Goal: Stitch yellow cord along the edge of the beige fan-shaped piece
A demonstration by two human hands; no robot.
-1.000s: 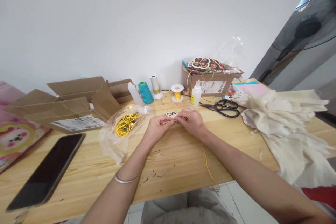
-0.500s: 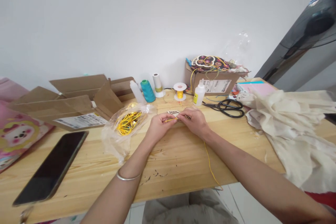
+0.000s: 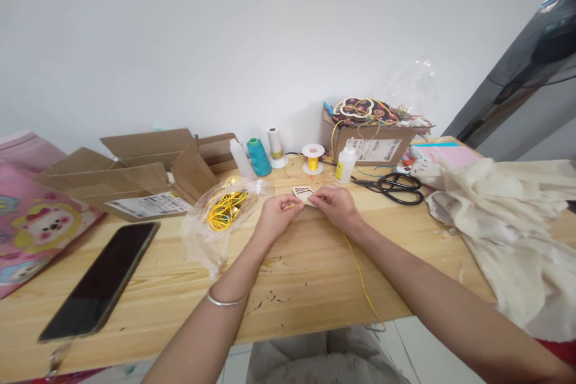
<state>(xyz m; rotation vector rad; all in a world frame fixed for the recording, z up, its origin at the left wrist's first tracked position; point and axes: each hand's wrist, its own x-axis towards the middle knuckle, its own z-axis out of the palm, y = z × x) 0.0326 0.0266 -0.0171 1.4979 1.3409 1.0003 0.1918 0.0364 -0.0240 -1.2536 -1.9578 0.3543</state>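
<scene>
My left hand (image 3: 279, 214) is closed in a pinch on a yellow cord (image 3: 290, 207) near the middle of the table. Beside it, my right hand (image 3: 335, 204) pinches a small flat piece (image 3: 303, 193), pale with dark cut-out marks, which lies between both hands. Fingers cover part of this piece. Below my right wrist, a length of yellow cord runs down to the table's front edge and hangs over it. A spool of yellow cord (image 3: 312, 163) stands just beyond the hands.
To the left are a plastic bag of yellow cord (image 3: 227, 210), a phone (image 3: 99, 282) and an open cardboard box (image 3: 126, 189). A teal thread cone (image 3: 258, 157), a bottle (image 3: 345, 163), black scissors (image 3: 398, 187) and a filled box (image 3: 373, 147) stand behind. Cream cloth (image 3: 504, 222) lies right.
The flat piece has turned between my fingers and shows more of its pale face. The whole view has shifted slightly, so things sit a little further right.
</scene>
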